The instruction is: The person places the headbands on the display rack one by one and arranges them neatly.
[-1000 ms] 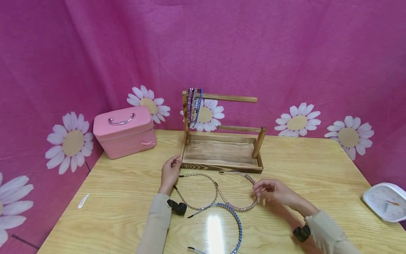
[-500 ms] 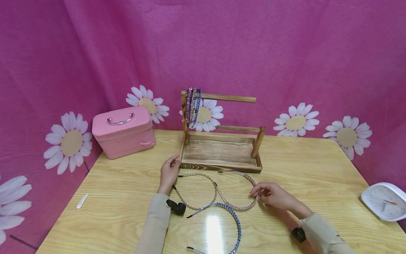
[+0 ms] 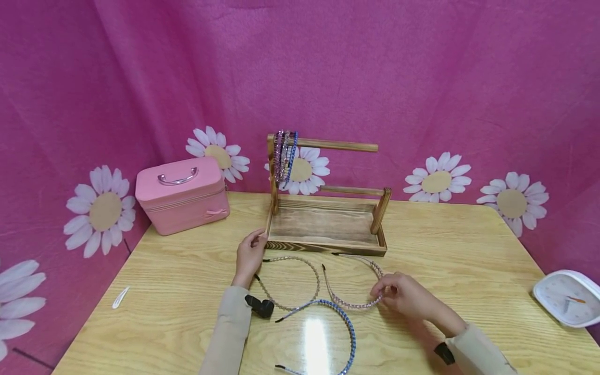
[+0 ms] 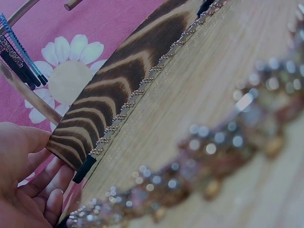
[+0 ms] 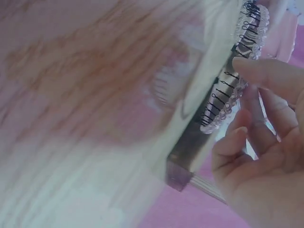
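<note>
In the head view my left hand [image 3: 250, 259] is at the front left corner of a wooden headband stand [image 3: 328, 248]. The left wrist view shows thumb and fingers holding that corner. My right hand [image 3: 407, 296] pinches the right side of a pink beaded headband [image 3: 349, 305]; its near side tilts up from the table with the tips pointing left. In the right wrist view, black stitching shows along the inside of this pink band [image 5: 223, 97]. A gold beaded headband [image 4: 209, 142] lies by my left hand, and a blue headband [image 3: 352, 333] lies nearest the front.
Several beaded headbands [image 3: 284, 159] hang at the left end of the stand's upper rod [image 3: 337, 145]. A pink case [image 3: 185, 195] stands back left, a white hair clip [image 3: 121, 297] lies front left, and a white clock [image 3: 569, 298] is at the right edge.
My right hand has closed on the pink headband and shifted it slightly right, away from the gold one. The left hand stays at the stand's corner.
</note>
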Motion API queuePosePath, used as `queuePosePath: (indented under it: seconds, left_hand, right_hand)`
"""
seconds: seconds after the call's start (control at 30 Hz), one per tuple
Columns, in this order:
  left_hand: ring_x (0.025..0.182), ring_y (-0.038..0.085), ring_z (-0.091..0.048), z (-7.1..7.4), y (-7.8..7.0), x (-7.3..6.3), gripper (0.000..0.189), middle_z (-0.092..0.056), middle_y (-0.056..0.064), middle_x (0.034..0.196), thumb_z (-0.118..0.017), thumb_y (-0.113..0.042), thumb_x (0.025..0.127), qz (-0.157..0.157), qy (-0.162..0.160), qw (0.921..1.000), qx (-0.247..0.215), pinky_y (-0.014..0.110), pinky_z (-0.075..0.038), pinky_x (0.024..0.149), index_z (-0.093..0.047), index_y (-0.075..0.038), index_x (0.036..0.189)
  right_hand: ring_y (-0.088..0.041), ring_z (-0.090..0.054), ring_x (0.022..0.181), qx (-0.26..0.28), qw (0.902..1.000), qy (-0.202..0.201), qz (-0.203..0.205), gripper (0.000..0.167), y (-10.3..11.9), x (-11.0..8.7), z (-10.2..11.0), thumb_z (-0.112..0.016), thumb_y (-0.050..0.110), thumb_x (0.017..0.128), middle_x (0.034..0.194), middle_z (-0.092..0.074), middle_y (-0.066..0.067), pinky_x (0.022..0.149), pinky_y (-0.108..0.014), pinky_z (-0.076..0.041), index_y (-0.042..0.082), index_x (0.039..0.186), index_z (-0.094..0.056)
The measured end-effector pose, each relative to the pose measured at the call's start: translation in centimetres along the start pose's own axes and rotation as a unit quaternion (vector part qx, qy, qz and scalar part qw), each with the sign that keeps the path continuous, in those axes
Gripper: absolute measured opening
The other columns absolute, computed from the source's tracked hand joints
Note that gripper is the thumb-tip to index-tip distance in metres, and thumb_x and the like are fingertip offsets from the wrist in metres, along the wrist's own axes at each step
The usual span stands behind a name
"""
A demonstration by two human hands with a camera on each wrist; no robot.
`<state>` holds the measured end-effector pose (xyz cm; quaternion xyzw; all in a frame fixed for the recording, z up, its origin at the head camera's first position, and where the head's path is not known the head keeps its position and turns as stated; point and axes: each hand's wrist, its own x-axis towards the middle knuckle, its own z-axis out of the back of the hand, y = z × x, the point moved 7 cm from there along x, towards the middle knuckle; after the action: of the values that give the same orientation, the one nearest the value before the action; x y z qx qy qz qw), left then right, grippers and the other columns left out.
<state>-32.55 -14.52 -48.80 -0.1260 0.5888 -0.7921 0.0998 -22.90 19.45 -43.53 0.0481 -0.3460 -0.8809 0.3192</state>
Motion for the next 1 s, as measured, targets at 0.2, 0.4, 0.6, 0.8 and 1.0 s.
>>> queuePosePath:
  seconds: [0.2, 0.4, 0.6, 0.8, 1.0]
  left_hand:
    - [0.093, 0.019, -0.060, 0.0, -0.2, -0.1, 0.029, -0.068, 0.014, 0.103, -0.058, -0.018, 0.097, 0.010, 0.007, 0.9999, -0.005, 0.025, -0.045, 0.081, -0.068, -0.005, 0.121]
    - [0.093, 0.021, -0.059, 0.0, -0.2, -0.1, 0.030, -0.067, 0.019, 0.107, -0.057, -0.016, 0.097, 0.013, 0.012, 0.9998, -0.003, 0.026, -0.043, 0.081, -0.067, -0.003, 0.122]
    - [0.093, 0.020, -0.059, -0.1, -0.1, -0.1, 0.030, -0.067, 0.019, 0.107, -0.057, -0.016, 0.097, 0.011, 0.010, 0.9999, -0.002, 0.026, -0.044, 0.080, -0.067, -0.002, 0.122]
    - [0.097, 0.024, -0.059, 0.0, 0.0, -0.2, 0.031, -0.067, 0.019, 0.109, -0.058, -0.018, 0.097, 0.017, 0.014, 0.9998, -0.002, 0.028, -0.044, 0.082, -0.067, -0.004, 0.123]
    - [0.100, 0.027, -0.060, 0.1, -0.2, -0.3, 0.031, -0.067, 0.018, 0.110, -0.058, -0.019, 0.097, 0.021, 0.013, 0.9997, -0.003, 0.029, -0.044, 0.084, -0.067, -0.005, 0.123]
  right_hand:
    - [-0.011, -0.045, 0.077, -0.082, 0.9938, -0.069, 0.028, 0.027, 2.1, -0.8, 0.8, -0.076, -0.007, 0.072, 0.083, -0.070, 0.007, 0.069, -0.024, -0.034, 0.015, 0.087, -0.073]
    - [-0.003, -0.049, 0.082, -0.109, 0.9874, -0.112, 0.024, 0.027, 3.8, -1.2, 1.7, -0.079, -0.003, 0.071, 0.081, -0.066, 0.012, 0.074, -0.028, -0.037, 0.017, 0.089, -0.074]
    - [0.004, -0.055, 0.076, -0.053, 0.9903, -0.115, 0.056, 0.027, 4.9, -1.3, 2.6, -0.072, -0.009, 0.074, 0.080, -0.067, 0.005, 0.063, -0.023, -0.051, 0.007, 0.096, -0.073]
    - [0.007, -0.051, 0.073, -0.002, 0.9933, -0.112, 0.029, 0.027, 4.7, -1.5, 3.4, -0.066, -0.011, 0.077, 0.079, -0.063, 0.004, 0.058, -0.019, -0.048, 0.006, 0.097, -0.073]
    - [0.005, -0.047, 0.069, 0.027, 0.9956, -0.082, -0.039, 0.022, 3.8, -1.6, 4.5, -0.064, -0.005, 0.083, 0.080, -0.059, 0.007, 0.056, -0.020, -0.045, 0.003, 0.102, -0.072]
